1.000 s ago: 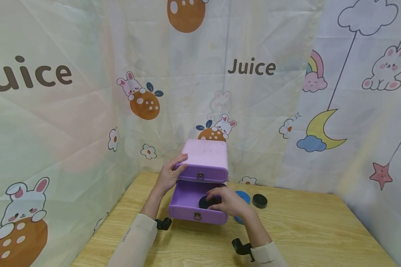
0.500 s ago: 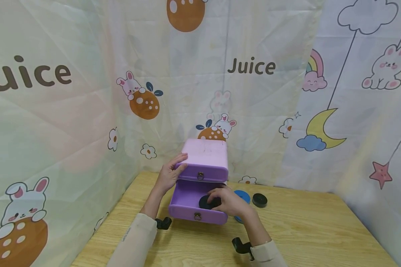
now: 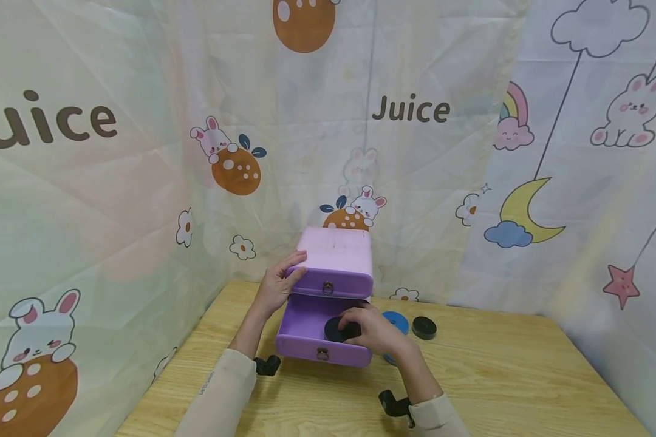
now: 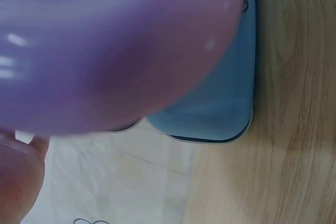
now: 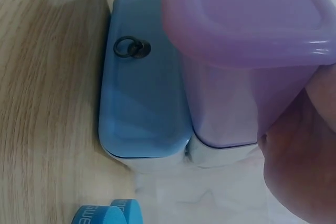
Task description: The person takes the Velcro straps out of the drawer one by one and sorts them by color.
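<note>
A small drawer cabinet (image 3: 336, 249) stands on the table, its purple middle drawer (image 3: 306, 351) pulled out. My left hand (image 3: 276, 285) holds the cabinet's upper left edge, thumb on the top drawer's front (image 3: 350, 285) and fingers over the top. My right hand (image 3: 369, 331) reaches into the pulled-out drawer, its curled fingers and thumb gripping a black roll of tape (image 3: 332, 331); the hand hides part of the roll. Only the heel of the right hand (image 5: 299, 156) appears in the right wrist view, beside the purple drawer, and the roll is out of sight there.
A blue bottom drawer (image 5: 142, 98) with a ring pull sits closed under the purple one. Right of the cabinet lie blue rolls (image 3: 396, 321) with printed sides and another black roll (image 3: 424, 328). Patterned cloth walls (image 3: 317, 152) enclose the wooden table (image 3: 514, 370).
Very little differs. The right hand and the black roll have shifted only slightly inside the drawer; the left hand and the cabinet stay where they were.
</note>
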Available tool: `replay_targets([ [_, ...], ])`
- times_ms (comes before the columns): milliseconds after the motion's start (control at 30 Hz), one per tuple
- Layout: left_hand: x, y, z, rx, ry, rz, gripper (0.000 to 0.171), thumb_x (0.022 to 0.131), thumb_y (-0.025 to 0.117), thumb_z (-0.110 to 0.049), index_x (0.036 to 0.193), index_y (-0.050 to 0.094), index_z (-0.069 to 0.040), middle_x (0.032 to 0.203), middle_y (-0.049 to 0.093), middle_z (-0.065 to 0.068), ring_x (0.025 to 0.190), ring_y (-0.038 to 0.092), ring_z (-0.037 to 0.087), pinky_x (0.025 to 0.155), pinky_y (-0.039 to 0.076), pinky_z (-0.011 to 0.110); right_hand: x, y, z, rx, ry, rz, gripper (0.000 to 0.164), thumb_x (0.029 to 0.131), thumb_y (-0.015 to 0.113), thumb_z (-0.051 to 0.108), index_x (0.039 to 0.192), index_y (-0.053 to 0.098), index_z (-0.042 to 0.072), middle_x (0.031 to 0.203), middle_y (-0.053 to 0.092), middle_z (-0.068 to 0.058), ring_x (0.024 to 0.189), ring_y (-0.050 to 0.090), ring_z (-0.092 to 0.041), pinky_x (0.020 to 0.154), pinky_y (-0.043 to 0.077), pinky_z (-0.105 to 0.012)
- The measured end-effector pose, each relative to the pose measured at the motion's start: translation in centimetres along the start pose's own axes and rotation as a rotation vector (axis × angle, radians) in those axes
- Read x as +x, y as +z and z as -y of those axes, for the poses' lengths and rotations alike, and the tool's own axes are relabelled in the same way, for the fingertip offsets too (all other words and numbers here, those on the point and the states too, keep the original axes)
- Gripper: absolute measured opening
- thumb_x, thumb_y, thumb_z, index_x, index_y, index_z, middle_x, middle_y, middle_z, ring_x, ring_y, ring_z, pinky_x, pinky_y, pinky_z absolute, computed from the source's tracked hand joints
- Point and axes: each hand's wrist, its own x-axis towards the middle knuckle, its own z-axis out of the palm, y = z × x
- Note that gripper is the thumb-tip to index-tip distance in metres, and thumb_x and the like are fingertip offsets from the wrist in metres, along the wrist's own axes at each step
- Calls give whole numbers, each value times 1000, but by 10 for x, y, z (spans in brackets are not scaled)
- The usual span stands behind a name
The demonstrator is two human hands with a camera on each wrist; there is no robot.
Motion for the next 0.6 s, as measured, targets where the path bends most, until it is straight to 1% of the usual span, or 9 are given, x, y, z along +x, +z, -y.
replay_targets([
  [200, 0, 0, 0, -14, 20, -3, 40, 99, 72, -30, 137, 70, -16, 152, 59, -1, 154, 39, 19, 128, 29, 39, -1, 1, 0, 11, 14, -9, 24, 86, 87, 24, 105, 76, 14, 122, 74, -3, 121, 63, -28, 106, 49, -52],
  [333, 0, 0, 0, -9, 19, -5, 40, 99, 72, -29, 137, 70, -16, 152, 59, -1, 154, 39, 18, 128, 29, 36, -1, 1, -1, 25, 12, -14, 24, 88, 85, 27, 107, 76, 15, 120, 74, -1, 118, 65, -24, 103, 53, -47],
  [400, 1, 1, 0, -6, 20, -5, 39, 99, 72, -28, 136, 70, -16, 152, 59, -1, 153, 40, 17, 128, 29, 35, -2, 1, -2, 57, 15, -17, 24, 89, 84, 27, 108, 76, 15, 122, 74, -1, 118, 66, -24, 103, 54, -46],
  [467, 1, 1, 0, -8, 26, -6, 39, 99, 72, -27, 136, 70, -14, 152, 60, 0, 154, 40, 19, 128, 29, 36, -3, 0, -3, 105, 28, -24, 24, 89, 84, 28, 109, 76, 15, 126, 73, -3, 122, 65, -25, 104, 54, -47],
  [600, 0, 0, -1, -10, 31, -6, 39, 100, 71, -27, 136, 70, -12, 152, 59, 3, 154, 40, 21, 128, 29, 38, -6, -4, -4, 247, 90, -48, 27, 89, 84, 33, 110, 76, 19, 136, 68, -6, 131, 61, -30, 109, 51, -53],
])
